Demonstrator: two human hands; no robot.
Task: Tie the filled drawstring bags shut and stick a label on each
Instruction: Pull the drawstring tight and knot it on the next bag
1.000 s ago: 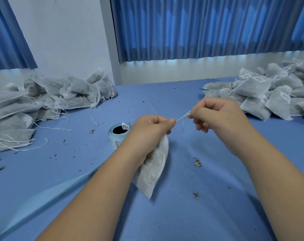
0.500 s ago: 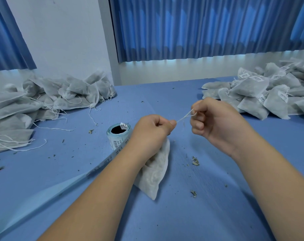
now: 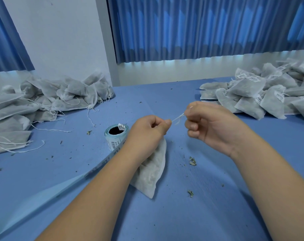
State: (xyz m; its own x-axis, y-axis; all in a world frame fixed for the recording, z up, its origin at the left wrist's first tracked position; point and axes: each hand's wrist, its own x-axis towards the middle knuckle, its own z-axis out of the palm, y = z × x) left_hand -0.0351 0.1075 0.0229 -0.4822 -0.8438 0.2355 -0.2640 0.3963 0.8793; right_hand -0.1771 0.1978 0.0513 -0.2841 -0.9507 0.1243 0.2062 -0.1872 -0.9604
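While the left hand [image 3: 149, 129] is closed in a fist round the gathered neck of a filled drawstring bag [image 3: 153, 173], the right hand [image 3: 210, 126] pinches the white drawstring [image 3: 178, 117] just beside it, fingers curled in. The string runs short and taut between the two grips, with a small frayed loop hanging from it.

The bag droops below the left wrist, its pale mesh body slanting down to the blue bench [image 3: 182, 214]. I cannot tell whether its bottom corner actually rests there.

Just left of that fist a roll of labels [image 3: 115, 136] stands on end, and its light blue backing strip [image 3: 60, 186] trails off towards the near left edge, passing behind the left forearm.

Far left lies a heap of unlabelled bags [image 3: 52, 96] with loose strings straggling out. Far right is a pile of labelled bags [image 3: 262, 94], barcode stickers showing. Bits of dried leaf [image 3: 192, 160] are scattered over the bench between the forearms.
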